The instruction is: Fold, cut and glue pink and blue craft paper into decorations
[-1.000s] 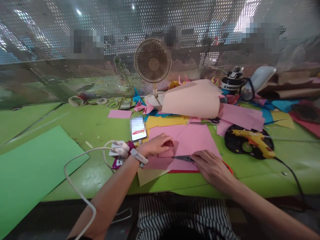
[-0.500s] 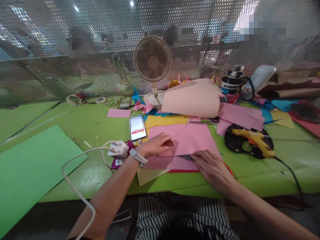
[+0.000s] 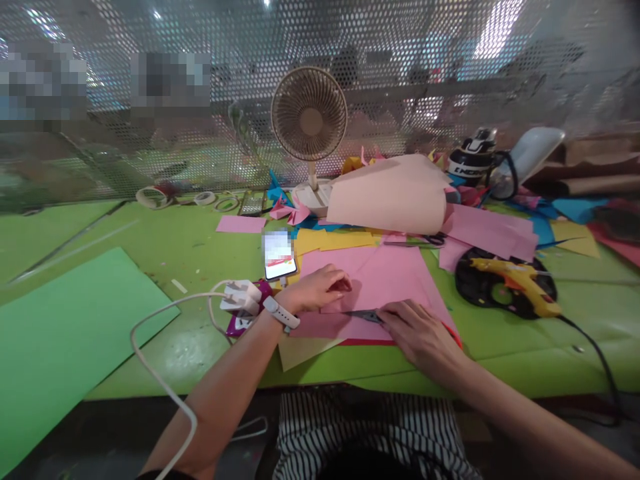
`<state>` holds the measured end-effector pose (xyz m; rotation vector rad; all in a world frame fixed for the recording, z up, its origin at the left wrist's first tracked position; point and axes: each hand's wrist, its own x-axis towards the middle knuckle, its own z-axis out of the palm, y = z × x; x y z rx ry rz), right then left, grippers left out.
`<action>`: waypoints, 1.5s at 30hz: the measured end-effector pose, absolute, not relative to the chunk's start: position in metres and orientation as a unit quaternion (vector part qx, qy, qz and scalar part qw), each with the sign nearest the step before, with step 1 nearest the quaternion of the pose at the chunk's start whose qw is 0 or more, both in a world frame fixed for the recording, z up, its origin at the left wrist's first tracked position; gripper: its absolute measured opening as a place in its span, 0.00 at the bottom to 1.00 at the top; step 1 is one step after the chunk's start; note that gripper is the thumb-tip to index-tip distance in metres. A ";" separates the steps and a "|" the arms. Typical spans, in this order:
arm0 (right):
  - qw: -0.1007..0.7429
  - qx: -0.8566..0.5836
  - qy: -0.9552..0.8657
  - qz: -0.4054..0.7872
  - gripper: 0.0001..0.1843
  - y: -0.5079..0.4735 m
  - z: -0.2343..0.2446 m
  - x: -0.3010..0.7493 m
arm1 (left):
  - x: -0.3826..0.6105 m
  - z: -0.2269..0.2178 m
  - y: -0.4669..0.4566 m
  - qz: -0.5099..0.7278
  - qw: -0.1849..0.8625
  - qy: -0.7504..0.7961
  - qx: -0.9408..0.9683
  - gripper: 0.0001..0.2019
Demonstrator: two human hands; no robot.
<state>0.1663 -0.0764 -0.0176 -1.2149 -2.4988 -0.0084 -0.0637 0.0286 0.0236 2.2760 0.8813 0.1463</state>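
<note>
My left hand (image 3: 320, 288) is curled shut, knuckles up, fingertips tucked down onto the pink paper sheet (image 3: 390, 277). It presses on the near-left part of the sheet, where a folded flap lies. The paper is matt, thin and square-cut, and lies flat on the table between my two hands.

My right hand (image 3: 423, 333) rests palm down with its fingers stretched out over the sheet's near edge. A dark pointed blade (image 3: 364, 315) sticks out from under the fingertips towards my left hand. I cannot tell whether the fingers grip it. An orange curved handle (image 3: 454, 331) shows just past that hand.

Under the pink sheet I see a red edge (image 3: 370, 342) and a tan paper corner (image 3: 305, 347).

A white watch strap (image 3: 281, 313) wraps my left wrist. Just outside that wrist sit white charger plugs (image 3: 241, 297), their rubbery white cable (image 3: 160, 380) looping off towards me. A phone (image 3: 280, 259) lies just beyond my left hand.

Beyond my right hand, a yellow glue gun (image 3: 515, 283) rests on a black round disc (image 3: 473, 283).

Farther off are a curled peach sheet (image 3: 390, 193) and a round-grilled desk fan (image 3: 309, 123), in front of a perforated metal screen (image 3: 150, 133). The glossy green table (image 3: 200, 247) carries a big green card (image 3: 65, 333) far outside my left arm.
</note>
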 end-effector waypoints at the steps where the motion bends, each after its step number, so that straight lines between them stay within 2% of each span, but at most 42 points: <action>1: 0.180 -0.431 -0.884 -0.004 0.16 -0.076 -0.018 0.164 | -0.064 0.024 0.028 0.058 0.340 0.338 0.876 0.10; 26: 0.175 -0.429 -0.886 -0.013 0.14 -0.078 -0.016 0.151 | -0.063 0.025 0.027 0.058 0.312 0.341 0.885 0.08; 45: 0.195 -0.458 -0.867 -0.030 0.16 -0.083 -0.021 0.159 | -0.068 0.025 0.023 0.092 0.335 0.323 0.880 0.15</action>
